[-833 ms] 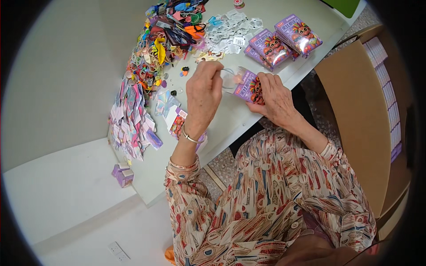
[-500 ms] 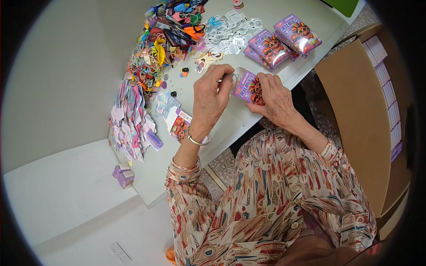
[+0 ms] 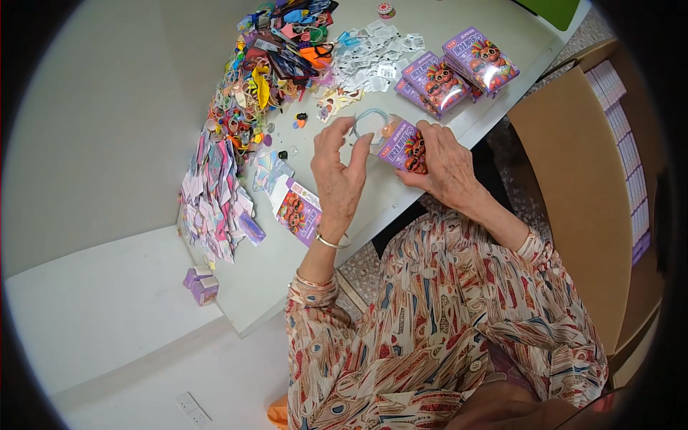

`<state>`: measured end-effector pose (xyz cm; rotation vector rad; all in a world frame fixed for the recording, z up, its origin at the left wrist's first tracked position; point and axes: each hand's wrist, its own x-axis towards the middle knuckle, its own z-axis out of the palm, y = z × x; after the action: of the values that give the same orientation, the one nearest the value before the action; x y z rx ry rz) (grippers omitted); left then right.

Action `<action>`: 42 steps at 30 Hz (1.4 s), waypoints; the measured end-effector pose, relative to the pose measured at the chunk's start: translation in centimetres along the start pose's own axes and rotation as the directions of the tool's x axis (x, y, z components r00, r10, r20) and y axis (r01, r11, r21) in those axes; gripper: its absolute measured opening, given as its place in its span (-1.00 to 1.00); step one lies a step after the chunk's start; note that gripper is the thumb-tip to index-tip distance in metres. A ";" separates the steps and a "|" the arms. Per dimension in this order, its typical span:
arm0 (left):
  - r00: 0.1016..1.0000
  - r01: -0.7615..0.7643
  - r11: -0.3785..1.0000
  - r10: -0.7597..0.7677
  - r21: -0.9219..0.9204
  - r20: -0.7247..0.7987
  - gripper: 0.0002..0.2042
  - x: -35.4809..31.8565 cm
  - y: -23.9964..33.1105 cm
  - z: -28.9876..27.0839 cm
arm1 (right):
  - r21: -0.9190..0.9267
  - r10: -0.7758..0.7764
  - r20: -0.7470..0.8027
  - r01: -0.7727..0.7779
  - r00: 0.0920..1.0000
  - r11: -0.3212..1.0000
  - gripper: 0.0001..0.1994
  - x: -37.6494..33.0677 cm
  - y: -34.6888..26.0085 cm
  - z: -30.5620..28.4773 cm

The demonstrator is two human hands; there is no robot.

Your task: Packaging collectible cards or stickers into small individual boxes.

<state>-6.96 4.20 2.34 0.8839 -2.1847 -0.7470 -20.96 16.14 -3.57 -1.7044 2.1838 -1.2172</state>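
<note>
My right hand is wrapped round a small purple printed box, its upper left end open. A pale blue elastic hair tie with an orange bead ornament stands out at that open end. My left hand, with a bangle at its wrist, has thumb and fingertips on the loop of the hair tie. Below the left hand, partly covered by the wrist, lies another purple box with a white flap. Beside it are shiny pale packets.
Finished-looking purple boxes are stacked at the table's far right. White paper slips, a heap of colourful hair ties and a pile of pastel card pieces lie along the back and left. A cardboard carton holding packed boxes stands right.
My left hand has moved down slightly and its fingers have spread around the hair tie, whose loop and bead now show. The right hand and box have hardly moved.
</note>
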 end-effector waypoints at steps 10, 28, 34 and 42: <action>0.981 -0.169 0.984 0.173 0.060 -0.090 -0.85 0.5 0.7 0.9 | -0.087 -0.084 0.032 0.086 0.996 0.993 -0.20 0.0 0.3 0.0; 0.979 0.096 0.973 -0.054 -0.209 0.197 -0.74 -1.6 0.3 0.8 | -0.043 -0.040 0.184 0.049 0.982 0.998 -0.04 0.4 0.4 -1.2; 0.984 0.175 0.889 -0.166 -0.424 0.060 -0.66 -5.1 -0.8 2.4 | -0.027 -0.062 0.159 0.067 0.985 0.997 -0.19 0.7 0.0 -1.3; 0.967 0.253 0.850 -0.215 -0.462 0.135 -0.77 -4.9 -0.7 4.0 | -0.003 -0.163 0.078 0.163 0.984 0.987 -0.21 0.6 0.6 -0.8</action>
<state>-6.94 8.46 -2.40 0.8741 -1.8400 -1.3914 -22.10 16.07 -3.19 -1.9335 2.0442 -1.1553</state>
